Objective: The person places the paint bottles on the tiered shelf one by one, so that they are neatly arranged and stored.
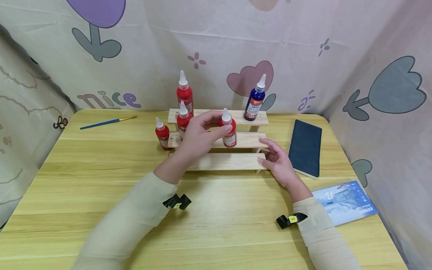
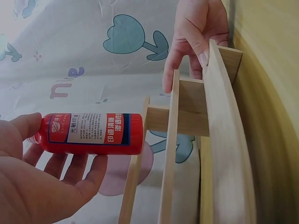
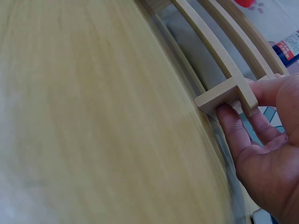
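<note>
My left hand [image 1: 200, 135] holds a small red bottle [image 1: 230, 133] with a white pointed cap, thumb on one side and fingers on the other. In the left wrist view this labelled red bottle [image 2: 93, 134] overlaps the edges of a three-step wooden rack [image 1: 226, 161]. My right hand [image 1: 278, 163] grips the rack's right end, thumb at the lowest step and fingers round its side support [image 3: 217, 96]. On the top step stand a red bottle [image 1: 184, 95] at left and a dark blue bottle [image 1: 254, 105] at right. Another red bottle [image 1: 182, 123] is on the middle step, partly behind my left hand.
One more red bottle [image 1: 163, 135] stands on the table just left of the rack. A blue paintbrush [image 1: 104, 123] lies at the back left. To the right are a dark notebook [image 1: 305, 148] and a light blue booklet [image 1: 347, 204]. Printed cloth [image 1: 216, 45] hangs behind the table.
</note>
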A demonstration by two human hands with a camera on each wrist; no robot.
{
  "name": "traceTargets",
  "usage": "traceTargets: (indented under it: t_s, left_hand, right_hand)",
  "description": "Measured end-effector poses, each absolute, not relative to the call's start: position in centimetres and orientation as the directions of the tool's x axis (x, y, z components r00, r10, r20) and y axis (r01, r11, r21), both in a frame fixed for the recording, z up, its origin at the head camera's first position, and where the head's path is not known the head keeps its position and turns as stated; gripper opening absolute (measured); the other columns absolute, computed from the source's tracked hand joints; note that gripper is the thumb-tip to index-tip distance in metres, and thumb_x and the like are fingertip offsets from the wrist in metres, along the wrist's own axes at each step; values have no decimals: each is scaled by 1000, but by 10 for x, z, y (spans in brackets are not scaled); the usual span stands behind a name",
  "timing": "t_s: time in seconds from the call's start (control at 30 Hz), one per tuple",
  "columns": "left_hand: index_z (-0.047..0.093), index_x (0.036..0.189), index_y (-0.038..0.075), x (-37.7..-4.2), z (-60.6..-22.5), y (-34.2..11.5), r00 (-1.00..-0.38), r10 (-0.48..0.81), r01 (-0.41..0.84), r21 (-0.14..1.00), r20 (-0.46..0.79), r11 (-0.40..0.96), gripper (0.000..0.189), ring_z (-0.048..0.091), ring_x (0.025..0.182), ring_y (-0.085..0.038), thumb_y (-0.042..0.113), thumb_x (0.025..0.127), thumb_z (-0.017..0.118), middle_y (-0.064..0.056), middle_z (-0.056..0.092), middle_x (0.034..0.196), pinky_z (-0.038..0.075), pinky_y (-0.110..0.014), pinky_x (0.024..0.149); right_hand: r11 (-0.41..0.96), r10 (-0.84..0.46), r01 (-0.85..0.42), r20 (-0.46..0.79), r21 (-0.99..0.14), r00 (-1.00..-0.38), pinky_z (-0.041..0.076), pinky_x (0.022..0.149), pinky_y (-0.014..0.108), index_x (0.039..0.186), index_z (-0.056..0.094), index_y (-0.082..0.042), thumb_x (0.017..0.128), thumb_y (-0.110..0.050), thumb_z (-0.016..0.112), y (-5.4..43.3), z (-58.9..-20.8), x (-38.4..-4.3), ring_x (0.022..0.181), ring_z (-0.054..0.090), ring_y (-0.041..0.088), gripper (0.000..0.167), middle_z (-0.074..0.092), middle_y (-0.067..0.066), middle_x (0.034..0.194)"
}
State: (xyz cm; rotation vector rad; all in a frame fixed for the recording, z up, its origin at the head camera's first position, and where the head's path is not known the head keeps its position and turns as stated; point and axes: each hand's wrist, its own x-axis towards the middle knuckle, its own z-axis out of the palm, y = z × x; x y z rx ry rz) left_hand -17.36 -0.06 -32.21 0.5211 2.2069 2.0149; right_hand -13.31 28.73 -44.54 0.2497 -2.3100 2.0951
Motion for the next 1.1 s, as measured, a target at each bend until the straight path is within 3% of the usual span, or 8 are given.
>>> traceTargets:
  t_s: [0.43, 1.1]
  left_hand:
    - [69, 125, 20, -191, -321, 33, -925, 361, 173, 978, 122, 113, 32, 61, 104, -11, 22, 93, 74, 10, 67, 113, 51, -33, 92]
    - [70, 123, 14, -204, -329, 73, -907, 393, 211, 971, 152, 113, 32, 64, 98, -12, 14, 92, 75, 5, 69, 108, 51, -32, 90]
  right_hand:
    - [99, -122, -125, 112, -987, -986, 40, 106, 29, 147, 48, -9, 89, 14, 65, 288, -444, -135, 130, 47, 37, 65, 44, 8, 150]
    - [99, -130, -153, 140, -983, -982, 40, 107, 30, 147, 47, -6, 88, 15, 65, 289, -446, -135, 130, 47, 35, 66, 44, 10, 150]
